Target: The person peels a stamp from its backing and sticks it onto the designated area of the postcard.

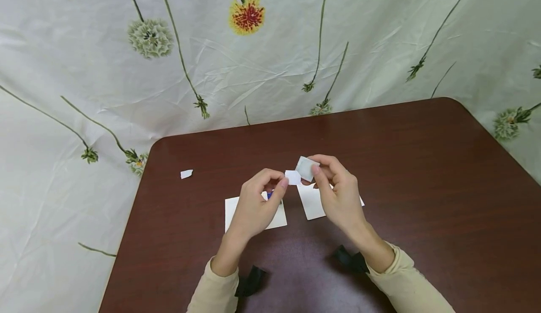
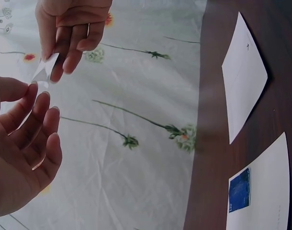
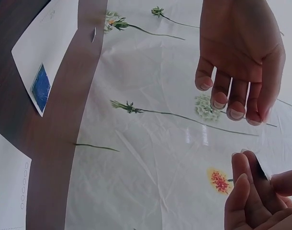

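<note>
Above the table, my left hand [image 1: 261, 200] pinches a small white paper piece [image 1: 292, 177] between thumb and forefinger. My right hand [image 1: 338, 188] holds a small pale square [image 1: 306, 169], about stamp size, by its edge. In the head view the paper piece overlaps or touches the square's left corner; I cannot tell which. Under the left hand lies a white envelope [image 1: 276, 218] bearing a blue stamp [image 2: 240, 190], mostly covered by that hand in the head view. Beneath the right hand is a second white envelope [image 1: 312, 205], partly hidden.
A small white scrap [image 1: 186, 174] lies at the left of the dark brown table [image 1: 422, 172]. Black straps [image 1: 251, 281] hang at both wrists. Behind the table's far edge hangs a pale flowered cloth [image 1: 270, 59].
</note>
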Tool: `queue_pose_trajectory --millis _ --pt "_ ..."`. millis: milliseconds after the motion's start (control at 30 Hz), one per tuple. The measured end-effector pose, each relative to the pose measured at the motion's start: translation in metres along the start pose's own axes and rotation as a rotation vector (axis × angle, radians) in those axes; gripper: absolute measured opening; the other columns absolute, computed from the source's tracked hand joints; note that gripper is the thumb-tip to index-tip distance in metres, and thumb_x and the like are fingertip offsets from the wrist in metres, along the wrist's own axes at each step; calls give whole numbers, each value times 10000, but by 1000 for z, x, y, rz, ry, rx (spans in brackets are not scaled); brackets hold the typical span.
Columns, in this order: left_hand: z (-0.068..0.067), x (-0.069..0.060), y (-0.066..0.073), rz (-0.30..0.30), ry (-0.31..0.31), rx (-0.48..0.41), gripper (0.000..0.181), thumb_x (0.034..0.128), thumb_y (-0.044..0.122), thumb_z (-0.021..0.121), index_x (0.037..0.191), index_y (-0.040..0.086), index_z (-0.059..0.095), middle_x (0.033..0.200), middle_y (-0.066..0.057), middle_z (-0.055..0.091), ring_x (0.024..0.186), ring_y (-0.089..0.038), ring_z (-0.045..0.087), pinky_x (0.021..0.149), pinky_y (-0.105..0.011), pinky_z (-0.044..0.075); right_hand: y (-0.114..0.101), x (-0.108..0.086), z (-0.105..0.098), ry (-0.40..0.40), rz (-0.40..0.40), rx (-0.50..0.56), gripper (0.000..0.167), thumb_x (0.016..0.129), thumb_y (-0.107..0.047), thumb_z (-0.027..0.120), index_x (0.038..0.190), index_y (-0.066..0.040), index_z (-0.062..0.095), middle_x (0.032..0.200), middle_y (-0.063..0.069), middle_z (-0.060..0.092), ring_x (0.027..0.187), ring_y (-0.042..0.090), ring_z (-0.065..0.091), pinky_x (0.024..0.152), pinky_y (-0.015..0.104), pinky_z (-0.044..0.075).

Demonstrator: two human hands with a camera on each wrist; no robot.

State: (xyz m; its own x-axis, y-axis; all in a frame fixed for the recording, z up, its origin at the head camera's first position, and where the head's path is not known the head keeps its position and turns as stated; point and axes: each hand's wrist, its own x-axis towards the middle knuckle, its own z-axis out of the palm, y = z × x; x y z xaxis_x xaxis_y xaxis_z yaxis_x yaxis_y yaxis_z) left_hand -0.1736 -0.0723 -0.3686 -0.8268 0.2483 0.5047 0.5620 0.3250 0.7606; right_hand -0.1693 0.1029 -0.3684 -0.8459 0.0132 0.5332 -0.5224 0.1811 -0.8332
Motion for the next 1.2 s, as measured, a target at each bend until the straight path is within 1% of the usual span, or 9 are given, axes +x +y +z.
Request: queue_pose_trajectory --millis 100,233,400,533,767,933,1033,1167,1200 --pt "-3 1 0 -18 -4 -7 40 906 19 614 893 25 652 817 -1 603 750 -128 573 702 -272 519 0 1 0 6 -3 -6 171 944 59 528 1095 34 603 750 113 693 658 243 655 650 254 518" --pt "-9 2 -3 -4 -6 6 33 901 26 631 898 26 664 806 -1 602 737 -133 568 700 -282 528 0 3 -2 24 0 -25 168 950 45 526 1098 34 604 737 86 693 659 174 655 623 242 507" --pt "-19 5 -15 11 19 43 31 877 36 679 897 40 702 783 21 610 663 -145 531 602 -242 463 -1 4 -4 48 25 -26 168 952 38 526 1101 42 604 765 111 696 679 104 652 600 241 491" --pt "-28 7 -29 -18 64 68 53 853 49 714 902 50 734 777 22 633 648 -150 519 582 -239 428 -2 4 -4 55 28 -29 162 955 33 524 1094 39 607 766 109 696 688 77 647 612 215 481" --pt "-46 7 -52 -169 163 102 89 854 44 711 935 15 736 790 -53 654 684 -178 520 587 -232 410 -3 3 -4 46 40 -25 156 953 35 525 1083 27 612 750 87 695 684 159 650 621 250 487" --pt "-58 6 -72 -279 200 126 131 897 66 668 989 -11 718 811 -111 686 706 -203 602 560 -200 412 -2 2 -3 47 33 -31 157 950 36 532 1080 23 619 752 84 696 672 215 657 616 240 479" --pt "-65 3 -85 -340 231 116 153 910 67 650 1012 -30 711 802 -156 687 700 -142 636 583 -175 447 -2 2 -3 45 29 -37 158 950 34 533 1079 19 622 752 85 696 669 240 657 619 226 475" --pt "-74 -1 -101 -410 279 98 182 917 93 646 1019 -43 710 816 -193 684 674 -5 616 632 -151 468 -1 2 -4 38 27 -47 161 950 33 532 1081 11 624 739 99 692 672 243 651 622 214 469" --pt "-76 -2 -105 -424 290 97 187 917 99 648 1019 -45 711 817 -198 684 674 -10 621 632 -149 467 0 2 -3 37 26 -49 162 951 32 532 1081 9 625 734 103 690 674 242 649 624 214 469"
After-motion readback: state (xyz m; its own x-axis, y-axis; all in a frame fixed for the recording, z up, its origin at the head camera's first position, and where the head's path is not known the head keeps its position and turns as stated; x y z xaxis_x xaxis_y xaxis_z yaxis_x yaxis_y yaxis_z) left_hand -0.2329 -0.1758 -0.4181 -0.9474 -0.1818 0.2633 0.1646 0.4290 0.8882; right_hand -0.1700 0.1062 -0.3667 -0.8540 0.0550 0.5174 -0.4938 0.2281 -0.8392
